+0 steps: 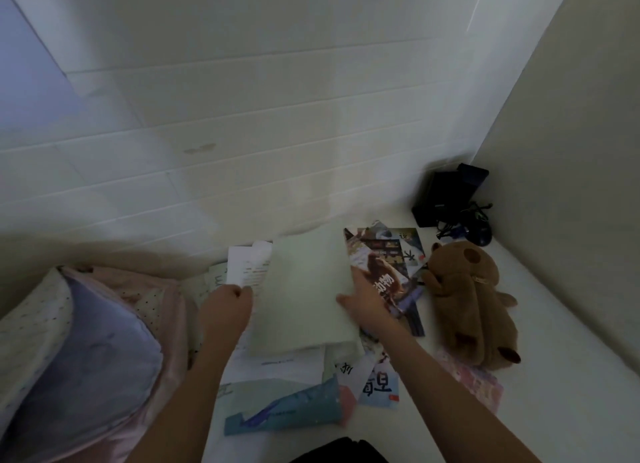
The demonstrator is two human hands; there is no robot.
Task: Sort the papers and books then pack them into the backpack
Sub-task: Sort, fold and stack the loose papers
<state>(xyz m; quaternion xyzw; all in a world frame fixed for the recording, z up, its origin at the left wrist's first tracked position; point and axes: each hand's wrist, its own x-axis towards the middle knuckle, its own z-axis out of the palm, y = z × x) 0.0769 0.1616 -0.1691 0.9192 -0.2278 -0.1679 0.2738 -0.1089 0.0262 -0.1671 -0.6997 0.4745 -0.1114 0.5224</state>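
My left hand pinches a white printed paper and holds it up above the bed. My right hand grips a colourful picture book at its lower edge, tilted up. Between the hands lies a pale green book or pad on a pile of papers. More loose sheets and booklets are scattered below it, among them a teal one and one with large characters. A dark shape at the bottom edge may be the backpack.
A brown plush toy lies to the right on the white mattress. A black box with cables sits in the far corner. Pink and blue bedding is heaped at left. White walls enclose the bed.
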